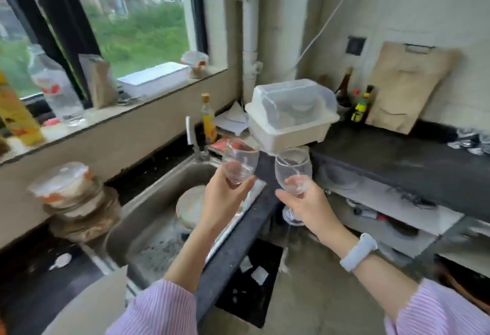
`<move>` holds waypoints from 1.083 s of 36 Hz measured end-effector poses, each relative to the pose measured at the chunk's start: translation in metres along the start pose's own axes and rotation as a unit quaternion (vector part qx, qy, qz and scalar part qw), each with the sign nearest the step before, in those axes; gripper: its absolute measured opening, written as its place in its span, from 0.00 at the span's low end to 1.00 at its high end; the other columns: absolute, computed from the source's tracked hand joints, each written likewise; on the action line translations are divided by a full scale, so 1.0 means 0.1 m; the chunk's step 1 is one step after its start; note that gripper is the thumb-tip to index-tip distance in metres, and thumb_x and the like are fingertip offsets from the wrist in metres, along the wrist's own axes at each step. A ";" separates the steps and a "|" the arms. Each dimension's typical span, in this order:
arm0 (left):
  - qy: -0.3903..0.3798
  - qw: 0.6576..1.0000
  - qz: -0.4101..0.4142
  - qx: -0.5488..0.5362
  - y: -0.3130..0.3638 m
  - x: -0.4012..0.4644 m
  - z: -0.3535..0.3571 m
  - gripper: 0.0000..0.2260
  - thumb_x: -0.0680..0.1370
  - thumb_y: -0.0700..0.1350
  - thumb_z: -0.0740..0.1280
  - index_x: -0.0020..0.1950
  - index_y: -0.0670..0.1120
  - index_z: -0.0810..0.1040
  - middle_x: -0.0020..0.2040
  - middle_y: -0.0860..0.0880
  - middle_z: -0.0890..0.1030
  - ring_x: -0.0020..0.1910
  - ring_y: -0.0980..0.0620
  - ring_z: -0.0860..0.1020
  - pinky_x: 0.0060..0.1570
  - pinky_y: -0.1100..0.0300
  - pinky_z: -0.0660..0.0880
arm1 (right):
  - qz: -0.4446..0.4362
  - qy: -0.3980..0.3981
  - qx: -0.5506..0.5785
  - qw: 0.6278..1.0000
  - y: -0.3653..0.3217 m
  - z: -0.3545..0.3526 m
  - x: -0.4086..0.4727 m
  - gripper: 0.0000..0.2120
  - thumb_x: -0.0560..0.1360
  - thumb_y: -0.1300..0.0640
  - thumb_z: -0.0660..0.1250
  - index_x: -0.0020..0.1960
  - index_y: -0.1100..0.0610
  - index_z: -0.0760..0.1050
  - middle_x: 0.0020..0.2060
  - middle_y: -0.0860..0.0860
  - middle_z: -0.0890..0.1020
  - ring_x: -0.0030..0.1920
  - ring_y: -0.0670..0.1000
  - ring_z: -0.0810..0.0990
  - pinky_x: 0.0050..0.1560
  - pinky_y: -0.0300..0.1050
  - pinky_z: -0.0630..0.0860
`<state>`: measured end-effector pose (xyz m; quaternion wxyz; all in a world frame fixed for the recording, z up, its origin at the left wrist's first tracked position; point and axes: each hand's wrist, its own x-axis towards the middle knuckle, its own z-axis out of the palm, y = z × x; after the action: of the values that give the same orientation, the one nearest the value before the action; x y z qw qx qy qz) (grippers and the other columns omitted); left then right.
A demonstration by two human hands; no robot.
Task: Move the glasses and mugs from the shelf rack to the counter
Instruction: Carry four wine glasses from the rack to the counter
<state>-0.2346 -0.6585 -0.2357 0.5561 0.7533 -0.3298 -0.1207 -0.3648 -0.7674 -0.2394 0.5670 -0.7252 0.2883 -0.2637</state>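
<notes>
My left hand (225, 196) grips a clear stemmed glass (240, 163) by the lower bowl, held upright over the sink's right edge. My right hand (305, 203) holds a second clear wine glass (291, 170) around its bowl and stem; its foot (293, 218) shows below my palm. Both glasses are in the air, close together, just left of the dark counter (384, 154). More clear glassware (472, 139) stands at the counter's far right edge. A shelf (376, 202) with a few items runs under the counter.
A white lidded dish box (291, 114) stands in the counter's corner, with sauce bottles (360, 106) and a wooden cutting board (408, 88) against the wall. The steel sink (159, 218) holds a plate. Stacked bowls (77, 202) stand left of the sink. Bottles line the windowsill (114, 117).
</notes>
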 end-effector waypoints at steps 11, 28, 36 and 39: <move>-0.240 0.964 0.106 -0.035 0.91 0.67 2.45 0.13 0.72 0.48 0.71 0.53 0.48 0.73 0.47 0.50 0.80 0.45 0.54 0.78 0.42 0.70 0.71 | 0.062 0.282 -0.052 0.956 0.51 -2.23 0.00 0.08 0.73 0.62 0.68 0.49 0.56 0.70 0.33 0.44 0.75 0.33 0.44 0.73 0.27 0.25 0.67; -0.422 0.896 0.118 -0.068 1.49 1.94 5.44 0.15 0.72 0.49 0.71 0.56 0.48 0.73 0.50 0.49 0.80 0.49 0.50 0.79 0.52 0.56 0.75 | 0.167 0.444 -0.041 0.879 1.34 -4.47 1.00 0.07 0.72 0.58 0.68 0.46 0.61 0.73 0.33 0.54 0.74 0.36 0.51 0.73 0.39 0.44 0.69; -0.459 0.882 0.081 -0.063 1.51 2.40 6.47 0.15 0.72 0.49 0.71 0.56 0.48 0.73 0.49 0.46 0.81 0.48 0.46 0.80 0.53 0.50 0.77 | 0.202 0.455 -0.007 0.868 1.72 -5.24 1.50 0.07 0.72 0.56 0.69 0.48 0.55 0.73 0.40 0.54 0.77 0.42 0.51 0.77 0.50 0.50 0.76; -0.473 0.876 0.065 -0.069 1.55 2.47 6.85 0.14 0.72 0.47 0.71 0.56 0.48 0.73 0.49 0.48 0.80 0.48 0.49 0.79 0.50 0.57 0.74 | 0.208 0.461 0.002 0.863 1.87 -5.53 1.63 0.05 0.72 0.56 0.69 0.45 0.52 0.72 0.40 0.52 0.77 0.42 0.51 0.77 0.47 0.45 0.74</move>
<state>-0.4808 -1.3593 -0.2891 0.3905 0.5427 -0.5930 -0.4486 -0.6666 -1.2907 -0.2924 0.4124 -0.4432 0.6602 -0.4447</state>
